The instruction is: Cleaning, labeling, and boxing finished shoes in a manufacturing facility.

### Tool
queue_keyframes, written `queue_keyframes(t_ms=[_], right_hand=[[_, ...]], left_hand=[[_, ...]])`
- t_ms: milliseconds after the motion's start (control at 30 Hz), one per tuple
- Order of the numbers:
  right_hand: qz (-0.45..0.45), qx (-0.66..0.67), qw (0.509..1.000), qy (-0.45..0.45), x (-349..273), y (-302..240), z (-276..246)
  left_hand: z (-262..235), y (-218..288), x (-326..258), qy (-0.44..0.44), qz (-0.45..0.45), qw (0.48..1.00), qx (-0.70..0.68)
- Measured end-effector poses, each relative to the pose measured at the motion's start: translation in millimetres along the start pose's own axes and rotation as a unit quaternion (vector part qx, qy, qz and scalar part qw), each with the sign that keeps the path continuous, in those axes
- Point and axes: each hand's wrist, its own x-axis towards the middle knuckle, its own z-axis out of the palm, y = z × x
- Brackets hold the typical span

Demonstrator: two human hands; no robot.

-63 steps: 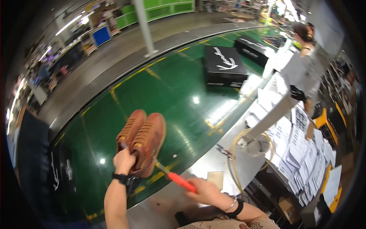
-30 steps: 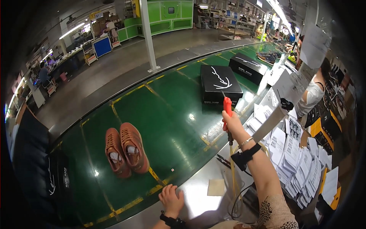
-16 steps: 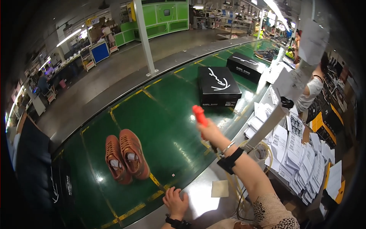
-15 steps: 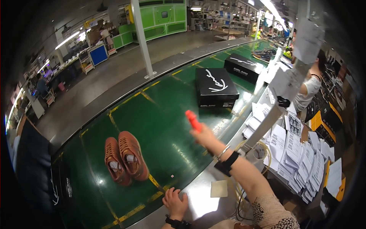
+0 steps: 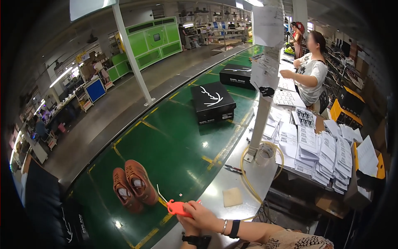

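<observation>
In my right hand is an orange-red air blow gun, which has a hook on its body and a thin, bent, pale nozzle. The fingers are closed around its grip. Close beneath it is my left hand, its fingers mostly hidden behind the right hand and the tool. The nozzle points toward a pair of reddish-brown lace-up shoes, which stand side by side on the green conveyor belt. Pale stuffing shows inside both shoes.
Black shoe boxes lie farther along the belt. A metal bench edge holds a beige pad, pens and a yellow hose. Right of a post are stacked papers; a co-worker sits beyond.
My right hand has brought the blow gun down and left, close to the shoes. The left hand has gone from lying at the belt's edge to beneath the right hand. My view has shifted.
</observation>
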Motion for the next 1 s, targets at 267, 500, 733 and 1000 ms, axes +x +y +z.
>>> queue_keyframes(t_ms=[267,500,733,1000], right_hand=[[-0.003,0.034,0.999,0.038,-14.4,20.5,16.2],[0.026,0.056,0.996,-0.061,-8.4,22.1,3.5],[0.011,-0.01,0.994,-0.108,-14.2,10.4,-4.4],[0.065,0.066,0.991,-0.1,-92.7,0.1,-40.6]], left_hand=[[1.8,-11.7,10.7,-0.034,0.133,0.981,0.134],[-8.6,-1.1,10.1,-0.001,0.197,0.949,0.246],[-18.9,9.7,11.3,0.054,0.117,0.984,0.123],[-28.6,25.4,15.9,0.139,-0.21,0.946,-0.205]])
